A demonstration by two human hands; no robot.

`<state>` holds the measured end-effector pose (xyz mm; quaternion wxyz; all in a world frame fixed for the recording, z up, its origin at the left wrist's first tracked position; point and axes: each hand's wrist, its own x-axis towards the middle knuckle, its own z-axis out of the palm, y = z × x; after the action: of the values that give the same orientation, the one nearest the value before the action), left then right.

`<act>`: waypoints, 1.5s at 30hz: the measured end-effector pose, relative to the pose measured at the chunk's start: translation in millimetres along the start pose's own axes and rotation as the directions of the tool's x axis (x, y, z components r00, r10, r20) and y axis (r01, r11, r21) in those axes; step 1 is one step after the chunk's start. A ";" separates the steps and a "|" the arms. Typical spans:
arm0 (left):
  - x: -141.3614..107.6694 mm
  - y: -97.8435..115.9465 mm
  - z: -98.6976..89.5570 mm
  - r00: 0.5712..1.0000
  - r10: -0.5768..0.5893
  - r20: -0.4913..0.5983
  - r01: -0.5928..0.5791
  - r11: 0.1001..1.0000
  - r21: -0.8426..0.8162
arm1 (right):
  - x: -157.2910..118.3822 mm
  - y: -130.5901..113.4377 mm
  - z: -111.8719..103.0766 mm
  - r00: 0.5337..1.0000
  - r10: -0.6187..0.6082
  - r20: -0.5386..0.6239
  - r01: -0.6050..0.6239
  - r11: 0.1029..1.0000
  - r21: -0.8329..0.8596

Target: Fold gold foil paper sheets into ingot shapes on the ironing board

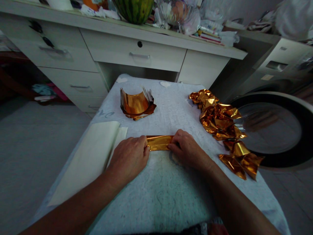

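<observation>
A strip of folded gold foil paper (159, 143) stretches between my two hands, just above or on the cloth-covered table. My left hand (130, 155) pinches its left end, thumb below and fingers on top. At the other end my right hand (184, 147) is closed on the foil in the same way. Beyond my hands stands a curved stack of gold foil sheets (136, 103). To the right lies a heap of folded gold foil pieces (217, 119). Sheets of pale paper (85, 160) rest by my left forearm.
A patterned cloth (171, 186) covers the table. Behind it is a white drawer cabinet (139, 56) bearing a watermelon (134, 9), a glass bowl (174, 13) and clutter. On the right, a washing machine's round door (271, 127) stands open close to the table edge.
</observation>
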<state>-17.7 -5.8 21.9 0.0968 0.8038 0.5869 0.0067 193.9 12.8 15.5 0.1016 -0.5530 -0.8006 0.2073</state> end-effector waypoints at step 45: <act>-16.8 19.8 23.6 0.881 0.451 -0.143 -0.389 0.863 0.324 | -8.6 -20.3 19.4 0.979 -0.154 -0.134 0.161 0.986 0.042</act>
<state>-1.3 -31.0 3.7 -0.0877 0.9126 0.3983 0.0293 172.4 -5.6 7.7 0.1840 -0.4972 -0.8279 0.1831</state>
